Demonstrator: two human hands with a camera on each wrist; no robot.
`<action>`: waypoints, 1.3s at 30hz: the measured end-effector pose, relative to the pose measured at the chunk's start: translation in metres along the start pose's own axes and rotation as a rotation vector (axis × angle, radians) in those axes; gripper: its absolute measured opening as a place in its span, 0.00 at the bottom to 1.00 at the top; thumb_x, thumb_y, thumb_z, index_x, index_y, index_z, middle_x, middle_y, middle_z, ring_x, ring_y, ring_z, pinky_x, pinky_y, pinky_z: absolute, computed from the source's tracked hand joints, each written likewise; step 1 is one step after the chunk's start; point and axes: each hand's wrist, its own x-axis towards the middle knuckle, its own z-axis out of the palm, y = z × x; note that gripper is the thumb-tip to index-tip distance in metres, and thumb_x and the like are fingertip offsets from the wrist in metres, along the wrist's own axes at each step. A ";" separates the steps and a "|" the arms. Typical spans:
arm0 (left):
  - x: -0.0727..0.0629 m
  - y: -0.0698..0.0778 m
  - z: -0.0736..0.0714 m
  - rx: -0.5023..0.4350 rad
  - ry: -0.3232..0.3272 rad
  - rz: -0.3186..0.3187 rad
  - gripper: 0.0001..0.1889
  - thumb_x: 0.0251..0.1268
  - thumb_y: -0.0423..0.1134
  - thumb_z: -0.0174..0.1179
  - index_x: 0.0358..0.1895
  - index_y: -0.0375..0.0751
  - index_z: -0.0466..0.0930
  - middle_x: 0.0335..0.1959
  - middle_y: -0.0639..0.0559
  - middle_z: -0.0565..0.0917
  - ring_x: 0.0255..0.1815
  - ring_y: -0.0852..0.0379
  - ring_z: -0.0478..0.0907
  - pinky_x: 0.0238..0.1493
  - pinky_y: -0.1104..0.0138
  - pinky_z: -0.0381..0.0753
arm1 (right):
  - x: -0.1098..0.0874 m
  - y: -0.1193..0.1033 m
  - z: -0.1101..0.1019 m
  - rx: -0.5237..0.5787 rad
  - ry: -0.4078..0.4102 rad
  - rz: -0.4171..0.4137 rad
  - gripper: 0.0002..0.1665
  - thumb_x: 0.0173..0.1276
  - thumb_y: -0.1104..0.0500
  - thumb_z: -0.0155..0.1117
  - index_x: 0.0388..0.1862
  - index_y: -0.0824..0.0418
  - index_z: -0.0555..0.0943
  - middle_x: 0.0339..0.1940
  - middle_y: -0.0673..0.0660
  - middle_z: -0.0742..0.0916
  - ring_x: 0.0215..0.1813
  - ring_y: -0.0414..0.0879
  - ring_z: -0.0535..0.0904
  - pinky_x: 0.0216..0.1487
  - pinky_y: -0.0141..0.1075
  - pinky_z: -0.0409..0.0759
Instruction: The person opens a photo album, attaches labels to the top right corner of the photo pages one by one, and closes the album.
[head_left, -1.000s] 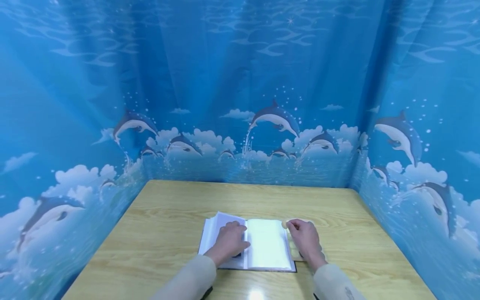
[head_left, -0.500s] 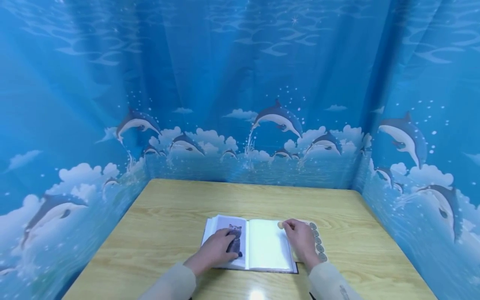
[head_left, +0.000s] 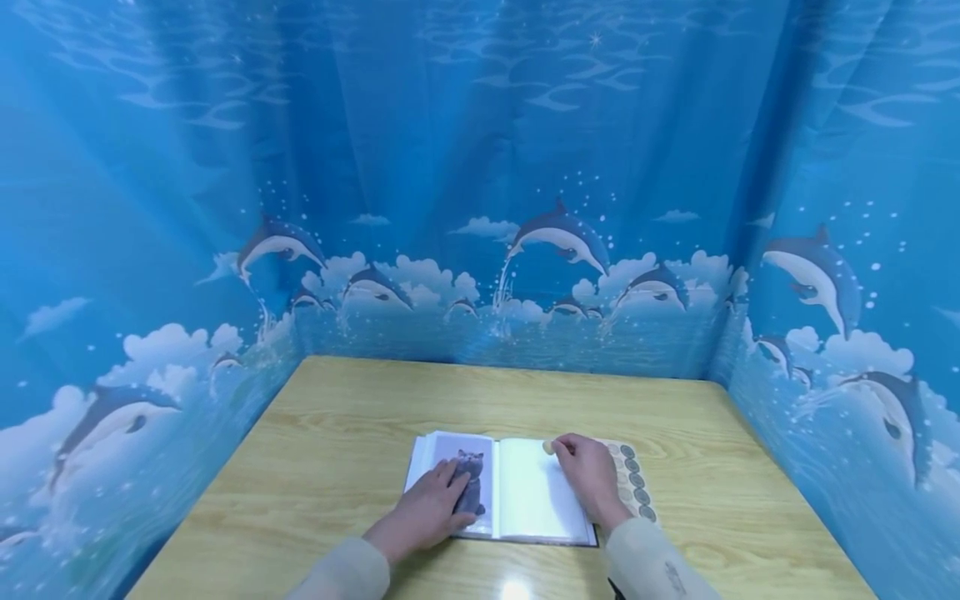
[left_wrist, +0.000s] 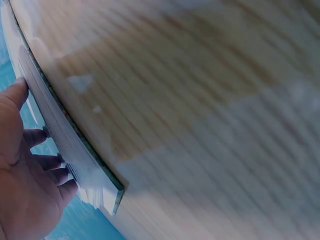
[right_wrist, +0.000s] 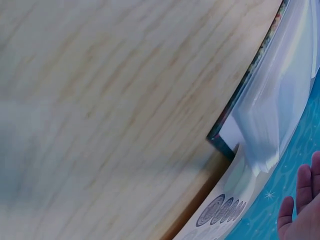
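Observation:
An album with clear-sleeved pages (head_left: 522, 496) lies spread on the table. Its left page shows a grey cat picture (head_left: 471, 492), partly covered by my left hand (head_left: 425, 507), which rests on that page with fingers extended. In the left wrist view the fingertips (left_wrist: 68, 190) touch the album's page edges. Over the top right of the white right page, my right hand (head_left: 588, 473) pinches a small round cream sticker (head_left: 548, 447) between thumb and fingertips. Under that hand's outer side is a sheet of round stickers (head_left: 632, 471), partly tucked beneath the album's right edge.
The wood-grain table (head_left: 360, 417) stretches around the album. Blue dolphin-print curtains (head_left: 450, 167) enclose its back and sides. In the right wrist view, the album's dark cover corner (right_wrist: 215, 136) overhangs the sheet.
My left hand has slid left and down the page, uncovering the cat picture. My right hand has moved left with the sticker, from the page's right edge to over the page.

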 end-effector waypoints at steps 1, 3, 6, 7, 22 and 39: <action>0.000 -0.001 0.001 0.002 0.002 -0.001 0.39 0.67 0.62 0.56 0.70 0.35 0.68 0.72 0.32 0.64 0.72 0.35 0.62 0.71 0.48 0.64 | 0.001 -0.002 0.001 -0.004 -0.003 -0.004 0.11 0.71 0.55 0.63 0.44 0.59 0.87 0.37 0.51 0.88 0.37 0.43 0.81 0.41 0.42 0.82; -0.001 -0.002 0.002 0.018 0.003 0.001 0.39 0.67 0.62 0.56 0.71 0.36 0.68 0.72 0.32 0.64 0.72 0.36 0.62 0.71 0.48 0.64 | 0.002 -0.005 0.004 -0.018 -0.010 -0.012 0.11 0.71 0.54 0.63 0.44 0.58 0.87 0.36 0.50 0.88 0.36 0.43 0.80 0.40 0.41 0.81; -0.002 -0.004 0.002 0.037 -0.006 0.004 0.38 0.68 0.62 0.54 0.71 0.37 0.68 0.73 0.33 0.64 0.72 0.36 0.62 0.71 0.49 0.64 | 0.004 -0.009 0.006 -0.049 -0.032 -0.018 0.11 0.71 0.53 0.63 0.44 0.56 0.87 0.36 0.49 0.88 0.35 0.42 0.80 0.36 0.40 0.80; -0.002 -0.004 0.002 0.034 -0.009 0.006 0.38 0.68 0.62 0.54 0.71 0.37 0.68 0.73 0.33 0.63 0.72 0.36 0.62 0.71 0.49 0.64 | 0.005 -0.010 0.008 -0.059 -0.042 -0.019 0.11 0.71 0.52 0.63 0.44 0.55 0.87 0.35 0.48 0.87 0.35 0.41 0.79 0.35 0.39 0.80; -0.005 -0.001 -0.001 -0.006 -0.038 -0.016 0.37 0.70 0.60 0.53 0.72 0.38 0.66 0.74 0.33 0.62 0.74 0.37 0.59 0.71 0.44 0.62 | 0.022 -0.026 0.043 -0.192 0.004 -0.308 0.07 0.68 0.55 0.66 0.35 0.55 0.88 0.28 0.48 0.88 0.30 0.42 0.81 0.36 0.42 0.81; -0.003 -0.003 0.000 -0.014 -0.043 -0.021 0.37 0.70 0.61 0.53 0.72 0.38 0.66 0.74 0.34 0.62 0.74 0.37 0.59 0.70 0.44 0.63 | 0.035 -0.047 0.065 -0.298 -0.021 -0.417 0.08 0.69 0.54 0.65 0.36 0.55 0.88 0.32 0.51 0.89 0.36 0.49 0.84 0.41 0.47 0.79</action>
